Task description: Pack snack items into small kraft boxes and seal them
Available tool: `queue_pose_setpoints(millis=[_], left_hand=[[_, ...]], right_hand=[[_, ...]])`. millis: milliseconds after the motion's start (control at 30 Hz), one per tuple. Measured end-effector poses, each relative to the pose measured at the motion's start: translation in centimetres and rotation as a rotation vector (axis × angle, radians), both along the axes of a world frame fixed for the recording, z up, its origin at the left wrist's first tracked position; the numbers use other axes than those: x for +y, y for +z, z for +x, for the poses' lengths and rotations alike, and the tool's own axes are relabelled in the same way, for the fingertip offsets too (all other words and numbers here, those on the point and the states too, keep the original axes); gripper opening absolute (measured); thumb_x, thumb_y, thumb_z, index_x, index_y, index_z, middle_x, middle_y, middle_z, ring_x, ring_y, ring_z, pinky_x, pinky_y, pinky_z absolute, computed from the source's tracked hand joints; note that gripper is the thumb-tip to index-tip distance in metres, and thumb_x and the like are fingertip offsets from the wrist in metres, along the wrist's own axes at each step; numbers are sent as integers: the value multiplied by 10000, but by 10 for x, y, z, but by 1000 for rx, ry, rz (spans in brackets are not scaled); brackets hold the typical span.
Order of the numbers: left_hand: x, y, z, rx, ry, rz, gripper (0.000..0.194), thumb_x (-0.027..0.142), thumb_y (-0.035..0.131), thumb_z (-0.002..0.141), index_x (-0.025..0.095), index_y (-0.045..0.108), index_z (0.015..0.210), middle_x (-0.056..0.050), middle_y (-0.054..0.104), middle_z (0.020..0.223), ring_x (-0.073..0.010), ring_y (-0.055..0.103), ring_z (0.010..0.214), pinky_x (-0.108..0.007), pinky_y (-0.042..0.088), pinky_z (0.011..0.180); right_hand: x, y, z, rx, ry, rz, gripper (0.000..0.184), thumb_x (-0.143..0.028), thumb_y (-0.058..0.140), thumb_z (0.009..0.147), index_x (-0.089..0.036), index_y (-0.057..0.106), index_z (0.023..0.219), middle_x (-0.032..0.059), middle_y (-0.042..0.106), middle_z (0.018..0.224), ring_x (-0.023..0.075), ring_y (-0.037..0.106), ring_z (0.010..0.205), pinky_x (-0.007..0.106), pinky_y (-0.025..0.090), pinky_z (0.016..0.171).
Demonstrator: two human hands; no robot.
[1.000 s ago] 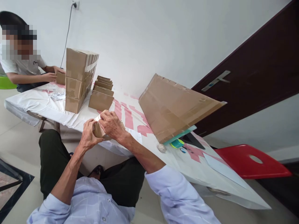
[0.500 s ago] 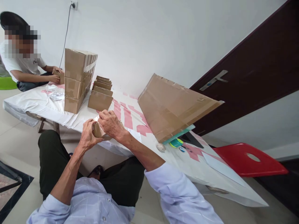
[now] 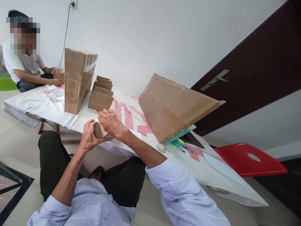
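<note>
A small brown cardboard box [image 3: 99,131] is held at the front edge of the table. My left hand [image 3: 88,135] wraps round its left end, the thumb underneath and the fingers along the far side. Over the top of the box lies my right hand [image 3: 109,122], fingers curled and pressed down near a pale, shiny patch. Whatever sits under those fingertips is hidden. Just beyond my hands stands a row of folded cardboard pieces [image 3: 100,99].
Stacked cardboard boxes [image 3: 74,80] rise at the left. A large cardboard sheet [image 3: 174,106] leans near the wall, a green tape roll [image 3: 176,143] before it. A red chair [image 3: 249,160] is at the right. Another person [image 3: 28,66] sits far left with a box.
My right hand has shifted slightly left and up on the box, while my left hand keeps its hold. The other person has straightened up, one hand now lower on the table.
</note>
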State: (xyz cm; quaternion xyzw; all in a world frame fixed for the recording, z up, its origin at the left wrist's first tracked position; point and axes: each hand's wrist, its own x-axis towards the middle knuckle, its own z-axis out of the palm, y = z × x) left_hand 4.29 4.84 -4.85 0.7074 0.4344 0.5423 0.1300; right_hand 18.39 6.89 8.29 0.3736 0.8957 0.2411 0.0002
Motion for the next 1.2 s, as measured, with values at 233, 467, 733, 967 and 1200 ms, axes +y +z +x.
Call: queue_pose_setpoints(millis=[233,467,733,967,1200], left_hand=[[0,0,-1,19,-5,-17,929,247,954,522,238,527,1347,-164,511,1479,-416,493,1392,-599,445,1155],[0,-2,-3,2,-15,-40,937,293,969,532,239,528,1357,-171,503,1481,-417,487,1394,-606,438,1158],[10,-6,-26,-75,-80,-108,903,353,943,569,239,525,1362,-174,509,1482,-392,512,1388,-540,528,1061],[31,-13,-60,-258,-101,-372,1008,461,967,480,238,525,1357,-129,542,1478,-378,545,1389,-503,593,1014],[36,-2,-56,-317,-155,-443,1011,445,998,451,256,512,1317,-141,545,1533,-430,455,1496,-527,595,1030]], right_hand=[[1,-2,2,-22,44,30,265,-44,506,928,-153,744,964,165,692,1048,314,540,1025,451,382,869],[2,0,11,230,68,-81,245,-135,464,1002,-152,709,997,143,678,1053,283,541,999,421,404,868],[-7,19,55,867,122,-305,156,-253,488,975,-207,602,878,47,661,933,187,570,850,328,466,791],[9,-11,207,1213,-217,-206,123,-305,560,873,-207,602,812,17,640,807,176,554,772,310,452,754],[11,-93,315,1320,-603,-171,82,-251,549,788,-217,548,713,-7,602,704,169,535,734,289,419,732]])
